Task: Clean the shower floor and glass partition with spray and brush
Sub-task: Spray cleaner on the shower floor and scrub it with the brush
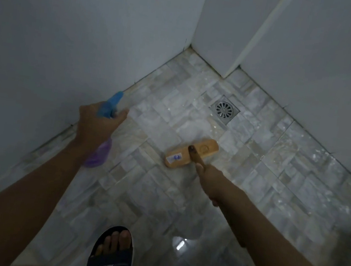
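Note:
My left hand (96,123) grips a spray bottle (99,154) with a purple body and a blue trigger head (110,105), its nozzle aimed toward the wall-floor corner. My right hand (208,179) holds the wooden handle (196,156) of a scrub brush. The brush's tan wooden head (192,153) lies flat on the wet grey stone-tile shower floor (173,110), a white label on its left half. The brush sits just below and left of the drain. No glass partition is clearly visible.
A square metal floor drain (224,110) lies near the far corner. White tiled walls (72,31) close the floor on the left and the back right. My foot in a dark sandal (111,255) stands at the bottom edge. White flecks dot the floor on the right.

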{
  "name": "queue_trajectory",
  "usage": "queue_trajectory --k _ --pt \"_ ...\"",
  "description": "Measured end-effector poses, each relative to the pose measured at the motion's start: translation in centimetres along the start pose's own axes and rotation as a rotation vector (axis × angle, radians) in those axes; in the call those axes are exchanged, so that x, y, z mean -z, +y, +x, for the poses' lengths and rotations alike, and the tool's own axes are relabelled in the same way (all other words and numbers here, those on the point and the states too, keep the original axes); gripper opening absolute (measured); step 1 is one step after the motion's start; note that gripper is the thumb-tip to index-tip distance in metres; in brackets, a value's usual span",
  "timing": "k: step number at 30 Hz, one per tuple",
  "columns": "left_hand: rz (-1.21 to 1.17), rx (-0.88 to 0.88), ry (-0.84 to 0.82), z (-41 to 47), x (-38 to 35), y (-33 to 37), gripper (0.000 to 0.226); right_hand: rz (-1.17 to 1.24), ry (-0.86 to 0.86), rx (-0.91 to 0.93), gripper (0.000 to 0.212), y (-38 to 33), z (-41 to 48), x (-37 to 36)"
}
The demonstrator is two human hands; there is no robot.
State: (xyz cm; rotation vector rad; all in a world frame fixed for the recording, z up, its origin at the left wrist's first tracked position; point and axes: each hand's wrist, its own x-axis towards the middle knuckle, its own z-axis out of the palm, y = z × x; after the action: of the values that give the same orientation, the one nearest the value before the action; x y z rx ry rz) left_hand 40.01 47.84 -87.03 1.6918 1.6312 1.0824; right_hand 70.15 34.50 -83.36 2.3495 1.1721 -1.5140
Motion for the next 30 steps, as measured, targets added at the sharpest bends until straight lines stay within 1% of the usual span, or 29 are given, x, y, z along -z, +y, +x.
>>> queue_trajectory --k 1,3,6,9,11,14,19,22,25,30 --pt "0.011 -0.043 -0.004 -0.2 0.0 -0.3 0.029 -0.015 0.000 -0.005 0.052 0.3 -0.4 0.0" --pt "0.013 -0.084 -0.022 -0.8 0.1 -0.5 0.029 -0.022 0.015 0.007 0.055 -1.2 0.6 0.0" --pt "0.059 -0.175 -0.006 -1.5 0.6 -0.7 0.029 -0.012 0.060 0.075 0.056 -7.6 4.2 0.4" --pt "0.045 -0.161 0.041 -1.0 1.1 -1.1 0.028 -0.032 0.087 0.188 0.054 -15.0 8.1 0.7" --pt "0.046 -0.173 0.032 -0.8 1.3 -1.3 0.028 -0.027 0.077 0.196 0.056 -17.7 9.5 0.8" --pt "0.050 -0.171 0.049 -0.8 1.2 -1.2 0.029 -0.015 0.055 0.190 0.056 -16.6 8.8 0.7" --pt "0.062 -0.126 0.077 -1.3 1.0 -0.3 0.028 -0.044 0.039 0.132 0.057 -7.7 3.3 -0.8" --pt "0.132 -0.148 0.065 -1.1 0.7 -0.3 0.031 -0.020 0.059 0.080 0.057 -5.1 3.0 -0.7" --pt "0.143 -0.141 0.059 -1.0 0.4 -0.7 0.036 0.017 0.095 0.067 0.057 -6.9 4.9 0.2" --pt "0.125 -0.152 0.010 -1.1 0.2 0.0 0.035 0.088 0.130 0.134 0.054 -12.7 8.9 3.6"
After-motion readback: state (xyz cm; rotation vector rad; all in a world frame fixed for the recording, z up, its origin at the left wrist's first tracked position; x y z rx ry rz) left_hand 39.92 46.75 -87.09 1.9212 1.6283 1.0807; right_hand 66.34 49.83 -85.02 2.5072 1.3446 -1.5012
